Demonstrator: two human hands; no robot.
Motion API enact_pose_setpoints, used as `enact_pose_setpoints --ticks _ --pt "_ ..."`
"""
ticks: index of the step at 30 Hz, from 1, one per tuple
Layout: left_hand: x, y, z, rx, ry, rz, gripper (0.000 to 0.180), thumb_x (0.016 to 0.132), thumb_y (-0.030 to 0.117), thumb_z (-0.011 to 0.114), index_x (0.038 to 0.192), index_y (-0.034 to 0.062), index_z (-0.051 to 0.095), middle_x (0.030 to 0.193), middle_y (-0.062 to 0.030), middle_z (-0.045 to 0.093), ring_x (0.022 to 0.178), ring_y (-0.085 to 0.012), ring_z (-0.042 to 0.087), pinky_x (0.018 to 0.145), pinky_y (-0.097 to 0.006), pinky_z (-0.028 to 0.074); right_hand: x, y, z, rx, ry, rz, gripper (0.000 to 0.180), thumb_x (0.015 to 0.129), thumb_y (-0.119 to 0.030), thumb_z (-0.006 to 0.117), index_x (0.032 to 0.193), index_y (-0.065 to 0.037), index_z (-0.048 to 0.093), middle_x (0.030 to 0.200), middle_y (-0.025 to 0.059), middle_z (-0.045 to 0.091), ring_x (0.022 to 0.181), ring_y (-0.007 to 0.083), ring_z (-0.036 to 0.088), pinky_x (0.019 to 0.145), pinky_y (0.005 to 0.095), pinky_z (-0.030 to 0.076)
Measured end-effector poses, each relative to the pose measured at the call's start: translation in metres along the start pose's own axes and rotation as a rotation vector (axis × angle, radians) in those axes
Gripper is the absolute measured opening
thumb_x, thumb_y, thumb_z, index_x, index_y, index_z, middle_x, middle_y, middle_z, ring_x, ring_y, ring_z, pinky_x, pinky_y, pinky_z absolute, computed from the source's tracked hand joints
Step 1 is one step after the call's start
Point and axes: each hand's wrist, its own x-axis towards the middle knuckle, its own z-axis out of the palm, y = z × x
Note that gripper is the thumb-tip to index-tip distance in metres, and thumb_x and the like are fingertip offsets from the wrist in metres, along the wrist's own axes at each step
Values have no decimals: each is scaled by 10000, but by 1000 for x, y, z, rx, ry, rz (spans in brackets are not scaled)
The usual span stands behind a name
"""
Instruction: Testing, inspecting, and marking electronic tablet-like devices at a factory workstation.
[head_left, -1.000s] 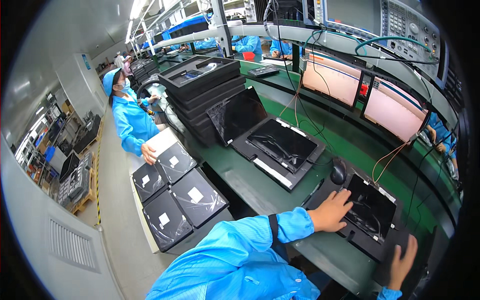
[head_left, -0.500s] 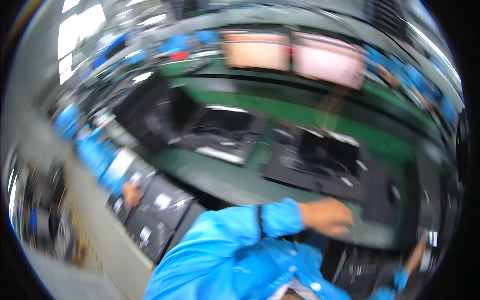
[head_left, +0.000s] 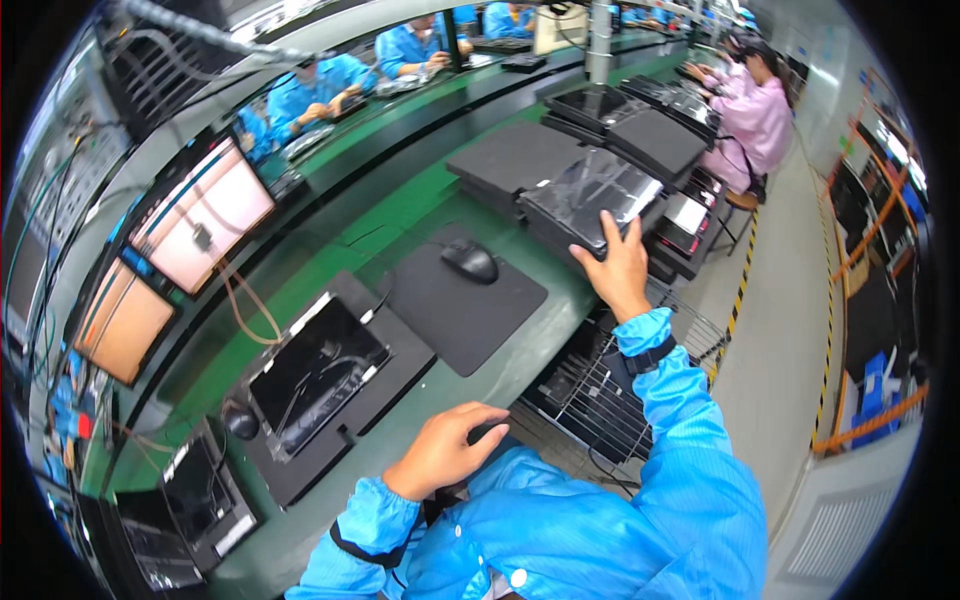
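My right hand [head_left: 617, 268] is spread over the near edge of a black, flat panel wrapped in clear film [head_left: 590, 192]. The fingertips reach its edge, but I cannot tell how firmly they touch. That panel lies on a stack of black pads [head_left: 515, 160] at the right of the bench. Nearer my body, my left hand [head_left: 448, 452] hangs in front of the bench edge, thumb and fingers apart with nothing in them. Left of it, a glossy black screen panel [head_left: 320, 370] with white tabs rests on a dark pad [head_left: 285, 480].
A computer mouse [head_left: 470, 260] sits on a black mat [head_left: 465, 320]. Two lit monitors [head_left: 205, 215] stand at the left, with a looped cable hanging before them. Below the bench is a wire rack [head_left: 620, 395]. Co-workers in blue [head_left: 320, 95] and pink [head_left: 750, 125] sit along the line.
My view has swung to the right along the bench. My right hand has come to the film-wrapped panel on the stack, and my left hand is now low by the bench edge.
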Motion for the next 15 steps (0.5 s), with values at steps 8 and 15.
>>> enact_pose_setpoints --ticks 8,15 --pt "-4 -1 4 -37 54 -60 253 964 184 705 1157 25 733 1109 -144 739 994 -316 715 830 -374 562 27 -1 -11 -269 -64 -515 432 878 -253 753 1264 -80 664 1384 169 604 1321 336 547 1058 523 430" --pt "-19 -21 18 -27 93 -89 203 945 126 721 1104 4 748 1021 -146 745 937 -299 725 830 -356 566 74 1 -106 -168 179 -746 234 848 -77 733 1080 -74 700 1047 71 762 912 244 719 759 369 520"
